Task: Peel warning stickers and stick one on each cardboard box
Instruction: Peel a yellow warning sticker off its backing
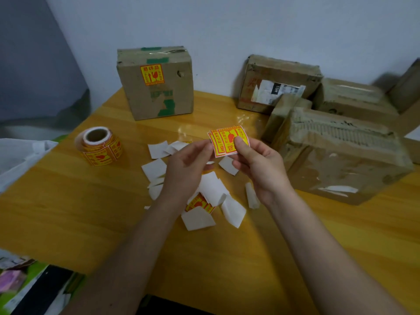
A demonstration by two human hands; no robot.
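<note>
While the right hand [256,164] pinches a yellow sticker [228,142] above the tabletop [68,212], the left hand [188,162] pinches its left edge. White backing scraps [211,189] lie beneath; one stickered box [155,83] stands far left.

Two bare forearms enter from the lower edge, one from about 7 o'clock and the other from about 5 o'clock, and no sleeve, cuff or glove covers either of them up to the frame's edge. The left hand [188,160] and the right hand [256,164] are bare too, with no ring, watch or band showing on fingers or wrists. The fingernails that can be seen on the right hand are short and unpainted.
</note>
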